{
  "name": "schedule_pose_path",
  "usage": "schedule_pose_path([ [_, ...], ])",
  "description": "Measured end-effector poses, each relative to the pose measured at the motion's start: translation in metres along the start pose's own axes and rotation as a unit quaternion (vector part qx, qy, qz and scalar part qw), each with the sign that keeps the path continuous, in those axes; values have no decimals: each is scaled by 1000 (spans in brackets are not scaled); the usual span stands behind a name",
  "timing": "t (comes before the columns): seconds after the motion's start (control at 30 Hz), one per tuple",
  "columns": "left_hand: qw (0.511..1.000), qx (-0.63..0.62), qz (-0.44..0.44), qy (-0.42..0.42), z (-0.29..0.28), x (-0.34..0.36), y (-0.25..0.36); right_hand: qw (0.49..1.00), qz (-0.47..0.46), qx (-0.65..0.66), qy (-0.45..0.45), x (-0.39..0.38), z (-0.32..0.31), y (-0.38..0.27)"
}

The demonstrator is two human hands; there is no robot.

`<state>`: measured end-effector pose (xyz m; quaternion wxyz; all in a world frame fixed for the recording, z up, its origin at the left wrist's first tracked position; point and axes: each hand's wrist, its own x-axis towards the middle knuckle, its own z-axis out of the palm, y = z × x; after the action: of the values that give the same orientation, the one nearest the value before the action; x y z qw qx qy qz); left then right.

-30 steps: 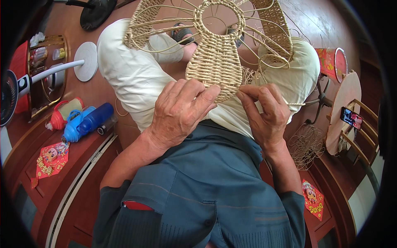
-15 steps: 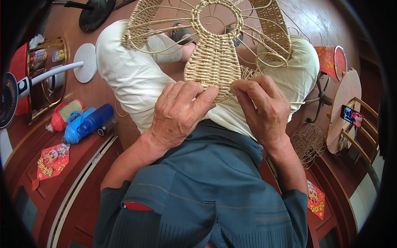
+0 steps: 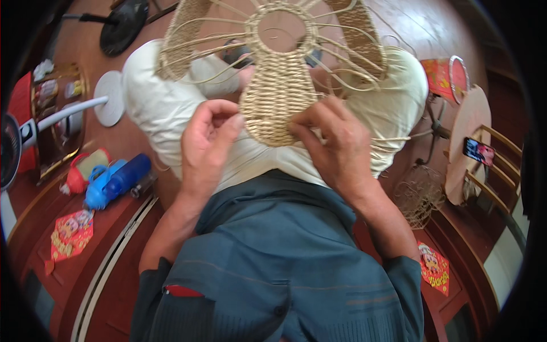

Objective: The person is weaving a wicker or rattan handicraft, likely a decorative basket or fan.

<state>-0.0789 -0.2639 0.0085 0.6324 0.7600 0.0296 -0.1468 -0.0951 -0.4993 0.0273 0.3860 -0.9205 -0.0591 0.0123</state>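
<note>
A pale straw weaving (image 3: pixel 277 97) with a rounded paddle-shaped end lies over my lap, its rounded tip toward me. At its far end is a braided ring (image 3: pixel 312 28), from which thin cords (image 3: pixel 219 52) fan out to woven side panels (image 3: pixel 364 43). My right hand (image 3: pixel 336 139) pinches the lower right edge of the paddle part. Beside the left edge, my left hand (image 3: pixel 208 142) has its fingers curled and the thumb apart from them. Nothing shows between them, and the fingertips are close to the straw.
Left of me are blue bottles (image 3: pixel 128 175), a red-capped jug (image 3: pixel 82 171) and a white-stemmed fan (image 3: pixel 71 111). On the right stand a red bucket (image 3: pixel 450 78), a coil of loose strands (image 3: pixel 420 194), and a round-topped wooden stool (image 3: pixel 470 137) with a phone (image 3: pixel 478 152).
My left hand has moved left off the lower edge and turned, with its thumb apart from the fingers. My right hand has shifted left along with the weaving.
</note>
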Motion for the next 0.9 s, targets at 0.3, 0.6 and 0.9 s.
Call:
schedule_pose_path([
  [0.3,931,-299,-157,-139,21,20,-19,997,-15,-15,71,-2,15,7],
  [0.6,912,-330,-205,-131,22,26,-10,995,-24,19,91,-3,11,5],
  [0.9,876,-431,-195,-92,25,12,-15,866,-346,34,360,-12,-95,-51],
])
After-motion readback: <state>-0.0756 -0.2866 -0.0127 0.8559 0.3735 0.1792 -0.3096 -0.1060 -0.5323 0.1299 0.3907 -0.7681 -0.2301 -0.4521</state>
